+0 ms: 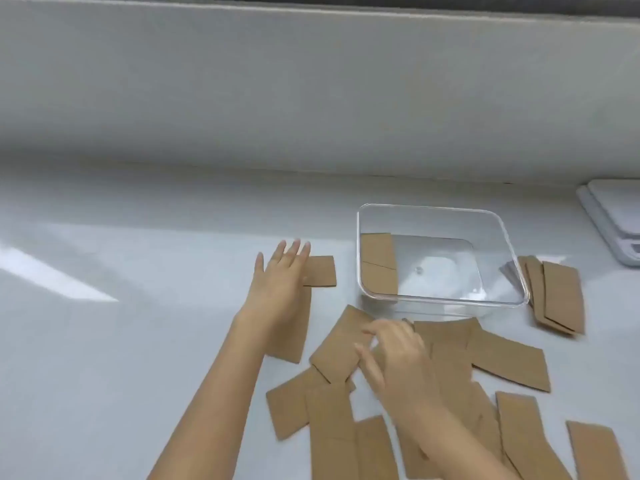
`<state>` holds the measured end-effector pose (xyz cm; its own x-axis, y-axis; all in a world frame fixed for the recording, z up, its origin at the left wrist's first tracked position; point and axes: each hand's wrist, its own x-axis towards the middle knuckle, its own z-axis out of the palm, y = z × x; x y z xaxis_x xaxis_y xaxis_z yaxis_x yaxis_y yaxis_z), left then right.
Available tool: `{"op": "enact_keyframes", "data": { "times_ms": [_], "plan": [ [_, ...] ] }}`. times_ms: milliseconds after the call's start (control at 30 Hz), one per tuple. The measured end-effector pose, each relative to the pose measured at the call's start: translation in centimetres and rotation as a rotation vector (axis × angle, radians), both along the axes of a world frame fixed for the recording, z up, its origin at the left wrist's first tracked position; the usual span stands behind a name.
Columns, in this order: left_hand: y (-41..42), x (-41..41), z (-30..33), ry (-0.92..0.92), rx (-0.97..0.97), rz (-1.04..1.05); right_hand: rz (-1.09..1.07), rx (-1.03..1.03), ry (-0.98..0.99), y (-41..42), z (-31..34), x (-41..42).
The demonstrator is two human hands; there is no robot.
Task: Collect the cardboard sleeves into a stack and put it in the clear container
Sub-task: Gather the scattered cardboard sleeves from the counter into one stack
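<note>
Several flat brown cardboard sleeves lie scattered on the pale counter in front of a clear container (443,216). My left hand (280,282) lies flat with fingers spread over two sleeves at the left, one of which (322,271) sticks out past my fingers. My right hand (394,358) has its fingers curled on the edge of a sleeve (339,348) in the middle pile. A small fan of sleeves (561,296) lies to the right of the container. Brown card shows through the container's left wall; whether it lies inside or is a reflection I cannot tell.
White flat boards or trays (613,216) are stacked at the far right by the wall. A pale backsplash (311,98) rises behind the counter. More sleeves (519,431) run to the bottom edge of the view.
</note>
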<state>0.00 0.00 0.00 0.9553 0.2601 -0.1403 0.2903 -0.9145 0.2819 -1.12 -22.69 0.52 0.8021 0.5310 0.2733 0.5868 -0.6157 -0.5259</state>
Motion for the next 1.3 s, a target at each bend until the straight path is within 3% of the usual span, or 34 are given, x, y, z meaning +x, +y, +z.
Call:
{"op": "enact_keyframes", "data": {
  "times_ms": [100,200,367,433,500,633,800,1000,1300],
  "plan": [
    [0.1,1.3,-0.9,0.107,0.060,-0.019,-0.127,-0.264,0.050,1.1,-0.7,-0.4],
    [0.4,2.5,-1.5,0.088,0.072,-0.008,-0.250,-0.483,0.112,2.1,-1.6,-0.7],
    [1.2,4.0,-1.1,0.062,0.089,0.050,-0.310,-0.627,0.211,2.9,-2.3,-0.2],
    [1.4,4.0,-0.4,0.010,0.123,0.072,-0.323,-0.601,0.261,3.2,-2.3,0.2],
    [1.5,3.5,1.0,-0.112,0.039,0.166,-0.342,-0.559,0.299,3.5,-2.0,0.5],
    [1.9,0.6,3.8,-0.280,-0.399,0.514,-0.335,-0.525,0.360,3.8,-1.4,0.7],
    [0.7,-3.4,1.8,-0.054,-0.613,0.662,-0.337,-0.522,0.439,3.9,-0.9,1.2],
    [-2.7,-4.5,-0.5,-0.054,-0.563,0.783,-0.370,-0.521,0.488,4.2,-0.9,1.9],
    [-2.9,-2.8,-0.4,0.189,-0.375,0.683,-0.350,-0.365,0.494,4.2,-0.8,0.9]
  ]
}}
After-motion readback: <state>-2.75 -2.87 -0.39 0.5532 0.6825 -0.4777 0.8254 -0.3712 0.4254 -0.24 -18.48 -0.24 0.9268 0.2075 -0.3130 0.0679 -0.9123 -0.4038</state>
